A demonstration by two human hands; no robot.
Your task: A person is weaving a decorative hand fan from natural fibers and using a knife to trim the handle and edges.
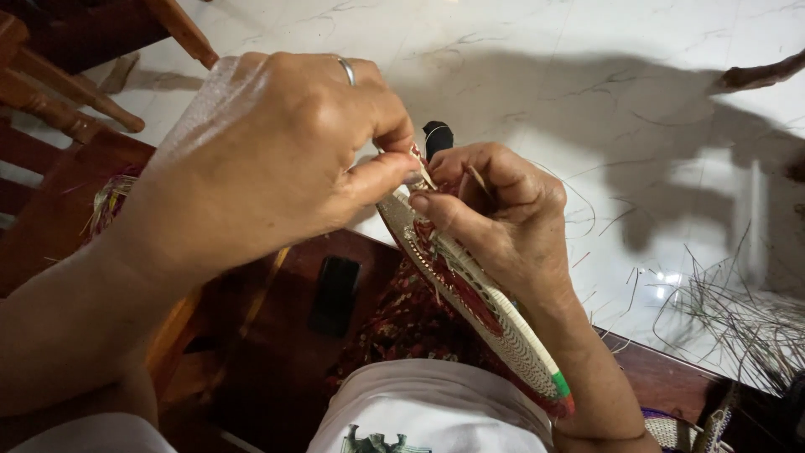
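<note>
A thin strand (pixel 422 172), largely hidden, is pinched between left hand (pixel 268 151) fingertips. The coiled woven basket (pixel 478 302), edge-on over the lap, is clamped by the right hand (pixel 503 218); its far face is unseen.

Bright, hard light from above and behind, from about 7 o'clock. White tiled floor (pixel 537 50) overexposed toward 12 o'clock, small glare spot at 4 o'clock. Large soft-edged shadow of person across floor, 1 to 3 o'clock. Left hand (pixel 268 159) near lens, slightly soft, knuckles shiny. Wooden seat (pixel 277 335) at 7 o'clock dim, detail lost. Mild wide-angle stretch at corners.
</note>
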